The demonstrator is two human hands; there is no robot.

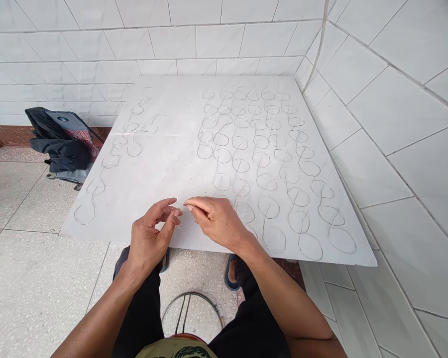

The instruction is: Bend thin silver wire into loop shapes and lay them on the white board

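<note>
My left hand is curled above the near edge of a white board, its thumb and fingers around a thin wire that sticks up from between them. Close to its right, my right hand makes a pinch of thumb and forefinger at the same spot. Whatever lies in that pinch is too fine to see well; it appears to be part of the thin wire. Many bent wire loops lie in rows on the right part of the board, and several curved wire pieces lie along its left side.
The white board reaches back to a tiled wall, with another tiled wall on the right. Dark clothing and a bag are at the left. A round stool stands between my legs. A cable runs down the corner.
</note>
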